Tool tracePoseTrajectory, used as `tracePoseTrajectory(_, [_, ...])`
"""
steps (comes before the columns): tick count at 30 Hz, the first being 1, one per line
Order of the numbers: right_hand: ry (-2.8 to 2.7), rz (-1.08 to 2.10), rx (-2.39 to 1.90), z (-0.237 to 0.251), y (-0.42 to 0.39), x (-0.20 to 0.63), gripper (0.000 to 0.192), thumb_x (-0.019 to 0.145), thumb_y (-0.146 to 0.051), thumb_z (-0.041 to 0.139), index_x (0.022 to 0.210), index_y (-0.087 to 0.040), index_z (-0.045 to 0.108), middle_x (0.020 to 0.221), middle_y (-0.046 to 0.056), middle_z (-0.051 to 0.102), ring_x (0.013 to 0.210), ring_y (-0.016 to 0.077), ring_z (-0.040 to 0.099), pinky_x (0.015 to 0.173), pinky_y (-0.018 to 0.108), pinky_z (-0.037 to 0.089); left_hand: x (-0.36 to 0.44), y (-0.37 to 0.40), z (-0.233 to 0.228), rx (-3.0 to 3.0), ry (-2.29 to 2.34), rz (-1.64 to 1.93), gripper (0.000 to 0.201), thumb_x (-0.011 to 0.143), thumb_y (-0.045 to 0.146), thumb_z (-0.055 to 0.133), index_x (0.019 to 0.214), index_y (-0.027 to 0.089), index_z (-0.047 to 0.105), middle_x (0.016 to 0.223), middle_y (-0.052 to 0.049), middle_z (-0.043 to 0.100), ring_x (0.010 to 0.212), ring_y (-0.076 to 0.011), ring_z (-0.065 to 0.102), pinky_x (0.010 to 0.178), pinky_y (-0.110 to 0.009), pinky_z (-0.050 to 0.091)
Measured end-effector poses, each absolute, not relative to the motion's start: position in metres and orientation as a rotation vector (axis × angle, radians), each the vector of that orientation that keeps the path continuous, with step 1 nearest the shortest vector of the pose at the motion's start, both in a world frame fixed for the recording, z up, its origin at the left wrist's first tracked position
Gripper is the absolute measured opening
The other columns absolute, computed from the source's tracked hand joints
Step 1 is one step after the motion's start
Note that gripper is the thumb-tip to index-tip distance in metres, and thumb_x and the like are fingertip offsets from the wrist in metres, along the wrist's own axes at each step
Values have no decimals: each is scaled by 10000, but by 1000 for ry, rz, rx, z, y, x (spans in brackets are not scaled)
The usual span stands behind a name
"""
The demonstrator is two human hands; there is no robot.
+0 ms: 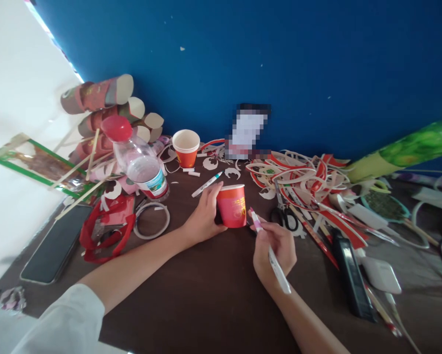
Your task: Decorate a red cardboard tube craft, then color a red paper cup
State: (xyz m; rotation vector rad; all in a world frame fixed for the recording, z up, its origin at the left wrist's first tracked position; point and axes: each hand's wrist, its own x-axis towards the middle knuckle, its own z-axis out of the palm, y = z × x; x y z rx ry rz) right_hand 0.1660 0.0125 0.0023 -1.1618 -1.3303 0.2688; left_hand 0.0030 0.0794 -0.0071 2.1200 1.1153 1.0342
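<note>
A red paper cup [231, 209] with gold lettering and an orange band near its rim is upright at the middle of the table. My left hand [203, 216] grips it from the left side, fingers behind and thumb low in front. In my right hand [274, 248] is a white marker [278, 268] with a pink tip, held like a pen. The tip points at the cup's right side, close to it; I cannot tell whether it touches. Behind my left hand lies another white marker [207, 184] with a teal end.
Stacked paper cups [186, 152] stand behind. To the left are a plastic bottle [143, 162], a tape roll [151, 221] and a phone [56, 246]. Paper strips [298, 172], scissors [284, 216] and a black stapler-like object [352, 275] lie right. A blue wall [298, 64] rises behind.
</note>
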Motion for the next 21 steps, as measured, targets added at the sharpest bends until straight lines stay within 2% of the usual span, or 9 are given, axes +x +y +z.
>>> tracePoseTrajectory(7, [-1407,322,-1152,1,10,167,264,790,-97,666,1007,-248,661,999,58,716,917,198,696,795,351,586,4,79,-10,2137,1108,1043,1114,593,176,836,1419,246,92,1382,-192,331,1340,-377,359,1095,-633,322])
tracePoseTrajectory(11, [-1200,612,-1163,11,15,169,203,783,-178,706,975,-237,677,985,73,748,961,246,718,835,396,587,3,79,-9,2108,1048,1018,1087,613,205,823,1427,214,104,1402,-213,322,1374,-394,319,1112,-632,300])
tracePoseTrajectory(14, [-1016,934,-991,17,26,179,68,773,-295,724,802,-238,700,797,33,759,986,280,719,910,452,557,1,80,-4,2077,959,954,1064,639,214,796,1453,212,111,1454,-205,300,1402,-383,290,1141,-590,289])
tracePoseTrajectory(17, [-894,1087,-883,21,37,190,123,710,-333,779,690,-252,689,657,-24,722,1005,289,715,989,495,503,-2,81,0,2061,883,861,1072,645,218,781,1481,240,110,1498,-177,282,1417,-362,286,1152,-550,303])
tracePoseTrajectory(21, [-829,1042,-928,25,42,196,231,664,-360,824,619,-243,630,545,-47,676,1047,311,696,1061,556,422,-4,81,3,2095,788,776,1090,666,252,777,1505,274,81,1546,-152,248,1435,-341,270,1144,-522,332])
